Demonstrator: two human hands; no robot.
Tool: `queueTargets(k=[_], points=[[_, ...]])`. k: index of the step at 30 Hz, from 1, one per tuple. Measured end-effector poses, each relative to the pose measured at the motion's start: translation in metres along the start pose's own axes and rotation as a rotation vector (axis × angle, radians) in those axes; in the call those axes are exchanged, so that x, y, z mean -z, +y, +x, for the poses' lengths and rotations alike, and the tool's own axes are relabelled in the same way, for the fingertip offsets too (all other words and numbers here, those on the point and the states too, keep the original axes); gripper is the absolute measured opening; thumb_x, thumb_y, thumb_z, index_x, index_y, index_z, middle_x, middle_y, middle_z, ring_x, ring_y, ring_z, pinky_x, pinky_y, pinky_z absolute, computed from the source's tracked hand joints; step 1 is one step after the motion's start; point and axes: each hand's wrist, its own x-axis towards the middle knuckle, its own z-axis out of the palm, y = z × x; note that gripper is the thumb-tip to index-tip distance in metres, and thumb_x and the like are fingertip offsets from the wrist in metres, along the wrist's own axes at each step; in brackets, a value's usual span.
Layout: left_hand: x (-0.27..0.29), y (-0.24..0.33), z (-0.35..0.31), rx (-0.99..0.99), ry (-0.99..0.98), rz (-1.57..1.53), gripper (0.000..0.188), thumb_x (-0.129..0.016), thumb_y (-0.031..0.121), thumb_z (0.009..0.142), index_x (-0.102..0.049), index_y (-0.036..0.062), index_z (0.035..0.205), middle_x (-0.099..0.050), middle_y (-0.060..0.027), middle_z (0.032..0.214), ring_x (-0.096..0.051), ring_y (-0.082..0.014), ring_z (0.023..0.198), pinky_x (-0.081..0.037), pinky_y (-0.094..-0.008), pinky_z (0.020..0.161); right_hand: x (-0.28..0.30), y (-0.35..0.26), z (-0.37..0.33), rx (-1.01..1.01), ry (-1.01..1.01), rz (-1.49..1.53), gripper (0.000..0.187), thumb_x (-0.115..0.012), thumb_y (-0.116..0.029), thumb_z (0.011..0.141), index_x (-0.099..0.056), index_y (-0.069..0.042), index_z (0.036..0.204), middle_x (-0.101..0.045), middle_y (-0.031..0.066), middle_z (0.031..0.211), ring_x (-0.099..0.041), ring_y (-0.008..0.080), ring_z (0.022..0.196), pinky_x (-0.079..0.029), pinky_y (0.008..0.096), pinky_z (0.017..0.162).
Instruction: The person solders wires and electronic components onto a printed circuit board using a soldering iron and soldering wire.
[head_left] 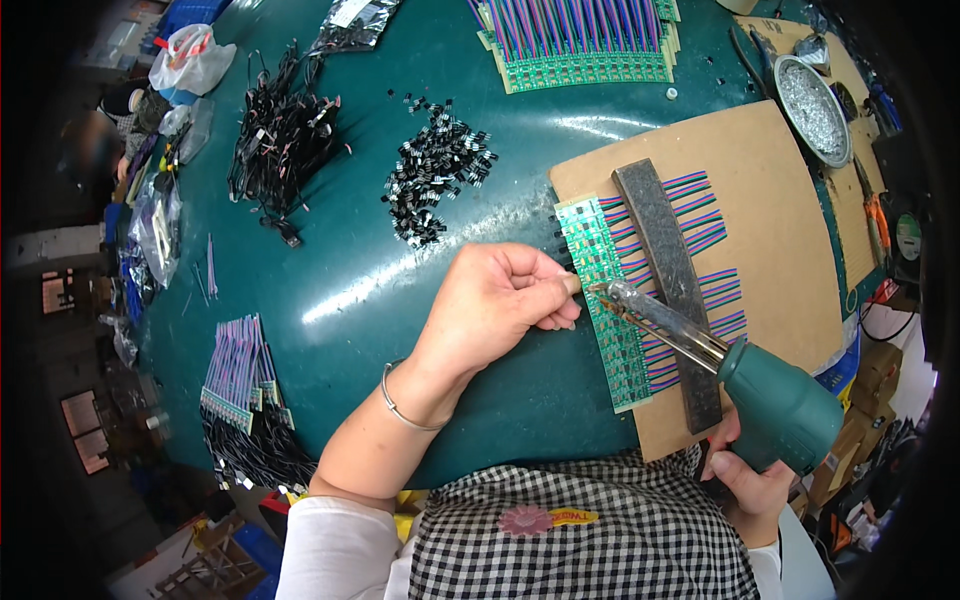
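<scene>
A panel of green circuit boards (625,365) lies on brown cardboard (775,200), with striped ribbon wires (722,290) running out from its right side. Across those wires rests a dark, flat bar (655,230). My left hand (485,305) is at the panel's left edge, thumb and forefinger pinched together; whatever is between them is hidden. In my right hand (755,485) is the grip of a green soldering gun (780,400). Its metal tip is over the panel, close to my left fingertips. Small black parts stick out from the panel's upper left edge.
Small black connectors (440,165) lie heaped in the middle of the green table (340,370). Left of them is a tangle of black cables (285,140). More wired boards (590,70) lie at the back, others (235,380) at the left. A metal dish (812,110) stands at the far right.
</scene>
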Motion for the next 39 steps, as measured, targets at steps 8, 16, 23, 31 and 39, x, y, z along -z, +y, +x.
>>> queueTargets(k=[8,16,23,31,39], points=[[0.001,0.001,0.0,0.002,0.004,0.005,0.012,-0.061,0.007,0.083,-0.062,-0.0045,0.081,-0.065,-0.0091,0.07,-0.061,-0.0111,0.06,-0.051,-0.0216,0.058,-0.006,-0.008,-0.003,0.096,0.136,0.071,0.069,-0.078,-0.02,0.066,-0.043,0.009,0.117,-0.056,0.0175,0.096,-0.052,0.0148,0.049,-0.045,0.0234,0.04],[0.001,0.003,-0.004,0.02,0.015,-0.013,0.011,-0.061,0.006,0.082,-0.063,-0.0048,0.082,-0.065,-0.0093,0.071,-0.061,-0.0107,0.06,-0.051,-0.0209,0.059,0.01,0.014,-0.005,0.326,-0.012,-0.515,0.069,-0.076,-0.027,0.069,-0.044,0.008,0.12,-0.055,0.0079,0.064,-0.05,0.0133,0.049,-0.041,0.0223,0.044],[0.009,0.008,-0.008,0.041,-0.027,-0.045,0.014,-0.063,0.008,0.082,-0.063,-0.0058,0.086,-0.066,-0.0104,0.075,-0.063,-0.0118,0.064,-0.052,-0.0211,0.061,0.017,0.022,-0.003,0.282,-0.003,-0.2,0.068,-0.073,-0.023,0.07,-0.042,0.008,0.121,-0.052,0.0065,0.06,-0.047,0.012,0.047,-0.04,0.0222,0.044],[0.062,0.017,-0.003,-0.474,0.712,1.078,0.011,-0.072,0.011,0.07,-0.067,0.004,0.077,-0.061,-0.0058,0.068,-0.055,-0.0158,0.062,-0.043,-0.0301,0.057,0.016,0.019,0.002,0.325,0.007,-0.12,0.066,-0.073,-0.02,0.07,-0.042,0.009,0.121,-0.052,0.0067,0.058,-0.046,0.0116,0.047,-0.039,0.0223,0.044],[0.062,0.007,-0.003,-0.533,0.719,1.198,0.01,-0.068,0.007,0.069,-0.06,0.0029,0.072,-0.057,-0.0062,0.07,-0.053,-0.0233,0.068,-0.043,-0.0343,0.064,0.013,0.016,0.0,0.318,0.003,-0.13,0.066,-0.073,-0.02,0.069,-0.043,0.008,0.121,-0.052,0.0066,0.059,-0.047,0.0129,0.048,-0.039,0.0228,0.046]])
